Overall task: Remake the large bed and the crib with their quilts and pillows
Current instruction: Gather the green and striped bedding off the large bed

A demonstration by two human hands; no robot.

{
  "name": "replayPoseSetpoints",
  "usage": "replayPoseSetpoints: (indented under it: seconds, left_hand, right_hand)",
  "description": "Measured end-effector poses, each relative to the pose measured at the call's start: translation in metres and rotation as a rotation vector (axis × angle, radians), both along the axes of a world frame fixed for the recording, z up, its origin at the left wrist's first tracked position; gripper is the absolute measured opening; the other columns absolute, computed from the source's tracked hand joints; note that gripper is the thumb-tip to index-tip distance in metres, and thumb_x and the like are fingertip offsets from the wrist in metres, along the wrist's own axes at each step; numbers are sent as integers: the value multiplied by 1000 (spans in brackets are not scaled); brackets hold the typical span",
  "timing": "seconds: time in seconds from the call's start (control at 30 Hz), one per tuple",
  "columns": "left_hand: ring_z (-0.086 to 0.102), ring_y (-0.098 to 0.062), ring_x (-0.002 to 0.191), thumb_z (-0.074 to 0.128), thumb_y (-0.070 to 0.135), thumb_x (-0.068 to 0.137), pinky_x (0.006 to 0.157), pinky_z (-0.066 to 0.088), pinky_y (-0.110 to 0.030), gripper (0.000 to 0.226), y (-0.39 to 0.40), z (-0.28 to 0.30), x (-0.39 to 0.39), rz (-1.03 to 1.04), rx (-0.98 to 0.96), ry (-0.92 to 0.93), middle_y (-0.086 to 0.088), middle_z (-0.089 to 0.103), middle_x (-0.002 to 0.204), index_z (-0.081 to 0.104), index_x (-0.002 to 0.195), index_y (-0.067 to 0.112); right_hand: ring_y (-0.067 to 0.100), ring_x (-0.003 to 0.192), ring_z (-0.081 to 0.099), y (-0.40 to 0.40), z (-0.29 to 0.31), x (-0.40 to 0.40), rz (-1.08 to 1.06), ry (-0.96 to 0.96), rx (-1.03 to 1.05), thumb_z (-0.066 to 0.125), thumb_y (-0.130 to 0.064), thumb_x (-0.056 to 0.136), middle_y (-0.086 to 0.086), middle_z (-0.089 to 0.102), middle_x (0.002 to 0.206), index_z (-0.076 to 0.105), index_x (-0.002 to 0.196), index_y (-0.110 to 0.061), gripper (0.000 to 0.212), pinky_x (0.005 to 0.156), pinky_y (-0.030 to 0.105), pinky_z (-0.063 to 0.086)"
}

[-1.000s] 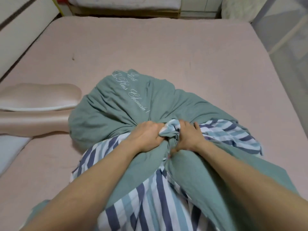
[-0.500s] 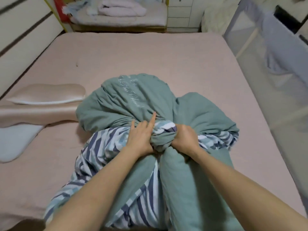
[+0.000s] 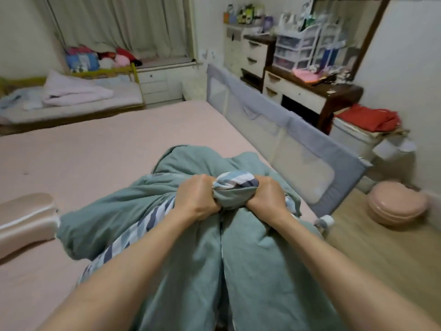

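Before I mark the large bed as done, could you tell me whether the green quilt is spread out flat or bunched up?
Bunched up. The green quilt sits heaped on the pink bed sheet, its striped side gathered in the left hand and right hand.

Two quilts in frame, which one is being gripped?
The green quilt with striped lining bunched on the large pink bed, gripped by the left hand and right hand. The pale pink quilt lies untouched on the crib.

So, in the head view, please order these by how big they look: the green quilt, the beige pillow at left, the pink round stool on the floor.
1. green quilt, largest by far, though nearest the camera.
2. beige pillow, cut by the frame edge.
3. pink round stool; it looks close to the pillow, so this order is unsure.
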State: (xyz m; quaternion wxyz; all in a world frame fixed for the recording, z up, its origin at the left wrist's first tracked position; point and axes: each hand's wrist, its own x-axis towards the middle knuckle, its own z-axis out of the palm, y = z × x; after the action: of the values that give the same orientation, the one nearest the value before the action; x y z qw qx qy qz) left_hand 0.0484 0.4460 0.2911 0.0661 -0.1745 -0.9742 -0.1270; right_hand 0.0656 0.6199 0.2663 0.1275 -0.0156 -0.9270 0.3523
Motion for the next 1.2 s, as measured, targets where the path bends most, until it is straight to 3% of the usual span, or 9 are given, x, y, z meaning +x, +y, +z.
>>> replayPoseSetpoints:
  seconds: [0.13,0.23,0.33,0.47,0.67,0.77,0.9,1.03,1.2]
  left_hand:
    - [62,-34,79,61,38,71,60,42,-31,19,72,58,23,-179,83,69,-8,69,81,65,77,20]
    - [61,-31,74,62,38,69,58,37,-28,22,136,94,41,-315,158,98,-6,68,76,63,75,16]
    - [56,-23,65,68,29,70,58,36,-26,15,206,119,64,-478,276,68,3,61,67,54,68,25]
    - [63,-24,69,66,32,68,59,51,-33,13,301,129,84,-639,296,63,2,68,70,62,71,20]
    - [63,-28,75,62,38,67,61,48,-32,24,464,134,105,-830,294,115,-2,69,77,65,79,18]
    - [61,-28,69,54,43,61,57,42,-31,29,552,132,96,-894,330,85,-2,66,69,60,70,16]
    - [58,-32,65,58,42,62,55,35,-29,24,620,131,71,-887,393,75,-3,62,64,52,62,19]
    - [58,-34,65,56,44,61,53,36,-30,26,671,129,28,-848,478,38,-8,62,62,46,57,20]
    - [60,-36,70,55,44,62,53,35,-31,28,737,137,-36,-826,491,63,-11,65,68,45,55,20]
  right_hand:
    - [28,72,66,74,68,48,-145,115,-16,64,-34,62,14,65,65,62,65,-7,27,56,36,45]
    - [20,66,63,133,108,89,-262,225,-10,61,-34,65,4,62,58,63,63,-8,26,55,39,47]
    - [11,62,50,191,135,134,-418,276,16,70,-22,72,-5,44,47,52,53,-14,28,53,32,39]
    - [6,67,36,265,146,182,-620,314,68,63,-33,67,-1,29,45,43,51,-14,32,53,30,32]
    - [11,71,29,394,151,227,-890,348,107,51,-38,60,1,21,47,33,47,-16,32,55,29,29]
    - [8,70,34,474,148,223,-961,368,108,52,-39,61,0,27,45,37,48,-15,31,55,28,29]
    - [8,70,47,538,151,197,-958,429,100,66,-28,69,9,59,58,56,60,-10,23,56,30,37]
    - [5,75,47,593,154,150,-927,406,113,68,-12,68,2,58,61,51,58,-16,21,58,30,42]
    - [28,80,67,661,157,78,-942,464,110,67,-11,70,12,72,78,65,75,-5,8,64,40,52]
